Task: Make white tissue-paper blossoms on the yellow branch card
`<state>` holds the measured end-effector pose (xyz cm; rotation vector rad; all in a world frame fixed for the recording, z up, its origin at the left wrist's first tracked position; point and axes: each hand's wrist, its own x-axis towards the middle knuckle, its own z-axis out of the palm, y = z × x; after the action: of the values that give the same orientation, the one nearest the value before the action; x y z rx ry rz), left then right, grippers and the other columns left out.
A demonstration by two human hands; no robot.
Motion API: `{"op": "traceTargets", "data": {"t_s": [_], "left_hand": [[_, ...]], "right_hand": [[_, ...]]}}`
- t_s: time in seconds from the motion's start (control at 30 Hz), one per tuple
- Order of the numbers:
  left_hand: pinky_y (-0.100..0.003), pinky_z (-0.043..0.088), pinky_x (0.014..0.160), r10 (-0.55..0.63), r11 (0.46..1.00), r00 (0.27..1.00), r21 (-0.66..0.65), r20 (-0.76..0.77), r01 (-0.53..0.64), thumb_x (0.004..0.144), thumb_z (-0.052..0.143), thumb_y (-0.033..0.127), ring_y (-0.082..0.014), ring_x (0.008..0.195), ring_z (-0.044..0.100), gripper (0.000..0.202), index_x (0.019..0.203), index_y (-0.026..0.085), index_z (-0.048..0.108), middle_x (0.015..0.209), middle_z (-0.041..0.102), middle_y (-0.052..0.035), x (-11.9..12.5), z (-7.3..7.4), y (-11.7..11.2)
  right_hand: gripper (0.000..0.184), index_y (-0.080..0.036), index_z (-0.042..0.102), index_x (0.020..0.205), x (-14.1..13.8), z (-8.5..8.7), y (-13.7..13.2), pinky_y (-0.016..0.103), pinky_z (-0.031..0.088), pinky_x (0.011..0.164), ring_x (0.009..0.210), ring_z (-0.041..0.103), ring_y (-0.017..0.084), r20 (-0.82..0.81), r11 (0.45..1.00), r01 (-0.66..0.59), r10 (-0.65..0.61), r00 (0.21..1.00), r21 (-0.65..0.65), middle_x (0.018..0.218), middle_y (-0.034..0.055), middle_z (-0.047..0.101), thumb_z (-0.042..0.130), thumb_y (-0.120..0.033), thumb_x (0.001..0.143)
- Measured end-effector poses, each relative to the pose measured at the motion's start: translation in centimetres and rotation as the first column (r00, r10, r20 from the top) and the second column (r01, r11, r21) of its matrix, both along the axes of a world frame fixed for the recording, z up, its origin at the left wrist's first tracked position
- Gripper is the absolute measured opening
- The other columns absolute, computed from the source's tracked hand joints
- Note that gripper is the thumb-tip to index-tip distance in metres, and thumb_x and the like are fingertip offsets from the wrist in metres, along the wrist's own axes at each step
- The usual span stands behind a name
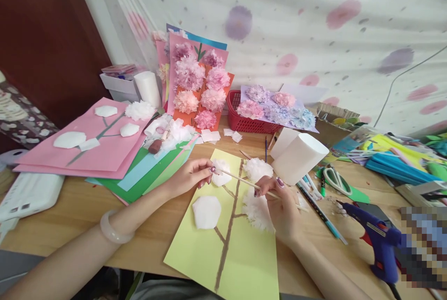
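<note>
A yellow-green sheet (240, 253) with a painted brown branch lies on the wooden table in front of me. White tissue pieces sit on it: a flat one (206, 211), a fluffed one (257, 168) at the top, and another fluffed one (256, 211) under my right hand. My left hand (190, 176) pinches a white tissue piece (221, 173) on the sheet. My right hand (279, 202) grips a thin wooden stick (240, 181) whose tip points at that piece.
A white paper roll (300, 158) lies beside the sheet. Pink sheets (101, 144) with white flowers lie at the left, finished flower cards (195, 85) and a red basket (244, 120) at the back. Scissors (335, 180), pens and a blue glue gun (379, 239) lie on the right.
</note>
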<state>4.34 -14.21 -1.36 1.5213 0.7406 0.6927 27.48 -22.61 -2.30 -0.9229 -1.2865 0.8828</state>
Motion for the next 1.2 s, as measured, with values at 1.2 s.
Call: {"op": "traceTargets", "data": {"t_s": [1.2], "left_hand": [[-0.020,0.040,0.045,-0.039,0.984,0.999,-0.174,-0.027,0.034,0.079,0.057,0.040,-0.0071,0.049,0.044,0.027,0.071,0.015,0.051,0.059,0.048,0.0040,-0.02,0.28,0.12]], "right_hand": [[0.047,-0.021,0.064,0.061,0.58,0.44,0.14,0.032,0.033,0.065,0.063,0.048,0.017,-0.185,0.981,-0.022,-0.015,0.983,-0.193,0.059,0.0022,0.056,0.037,-0.036,0.095]]}}
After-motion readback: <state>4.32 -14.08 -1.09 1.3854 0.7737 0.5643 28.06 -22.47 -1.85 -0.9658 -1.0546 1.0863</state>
